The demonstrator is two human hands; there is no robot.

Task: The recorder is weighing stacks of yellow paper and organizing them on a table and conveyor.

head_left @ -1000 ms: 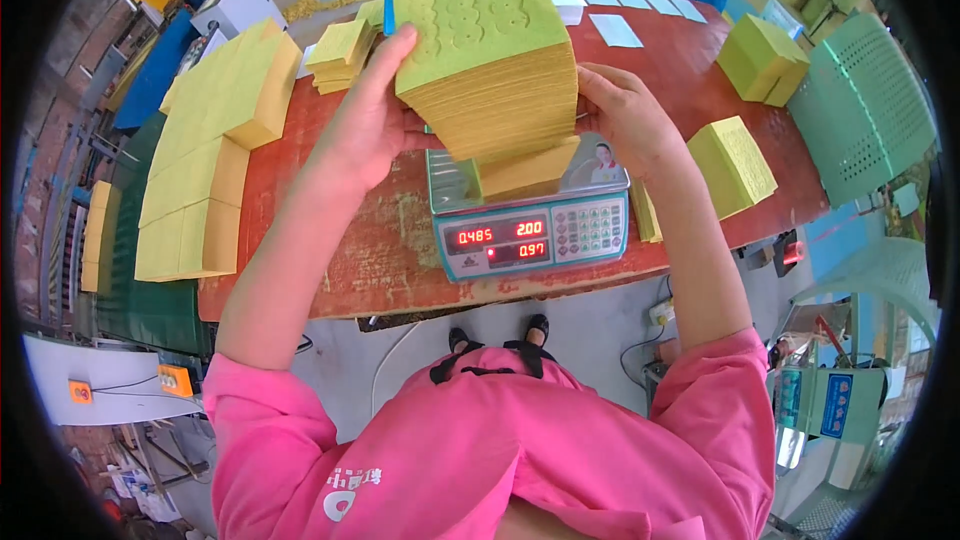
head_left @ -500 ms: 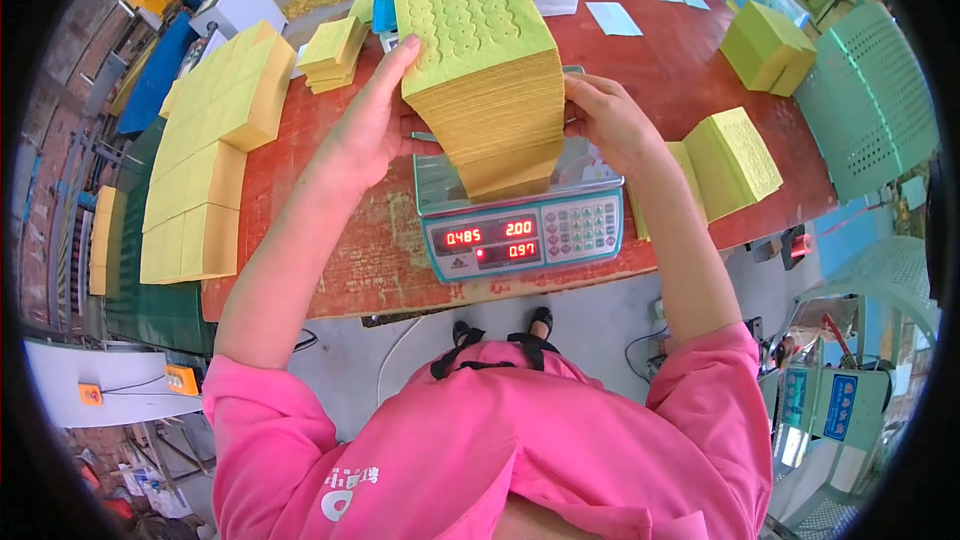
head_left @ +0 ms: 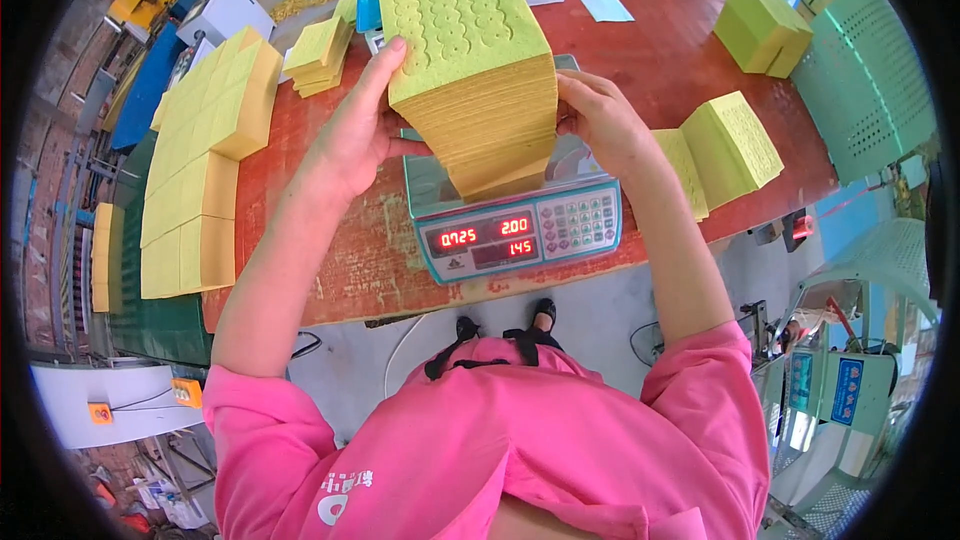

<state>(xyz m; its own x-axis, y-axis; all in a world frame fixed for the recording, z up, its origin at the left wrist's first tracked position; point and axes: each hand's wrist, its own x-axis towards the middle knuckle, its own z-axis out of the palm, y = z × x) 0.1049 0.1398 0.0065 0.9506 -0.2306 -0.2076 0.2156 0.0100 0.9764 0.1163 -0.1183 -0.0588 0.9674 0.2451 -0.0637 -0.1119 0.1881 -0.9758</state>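
A tall stack of yellow paper sheets point(head_left: 475, 125), its top sheet embossed with rows of round shapes, stands on the pan of a digital scale point(head_left: 590, 268) with a lit red display and a keypad. My left hand point(head_left: 365, 135) is on the stack's left side, thumb at the upper edge and fingers reaching low along it. On the right side, my right hand point(head_left: 600, 115) has its fingers curled against the paper, with some fingertips hidden. Both hands hold the stack between them.
The scale rests near the front edge of a worn red table point(head_left: 330, 190). Yellow paper blocks point(head_left: 215, 130) fill the left side, with a smaller pile point(head_left: 318, 55) beside them. At right lie an opened-out yellow stack point(head_left: 730, 155) and another block point(head_left: 762, 30). White sheets point(head_left: 604, 5) lie at the back, near other people.
The scale's display has changed to a higher reading. My hands keep hold of the stack in nearly the same place, while the whole view has shifted slightly.
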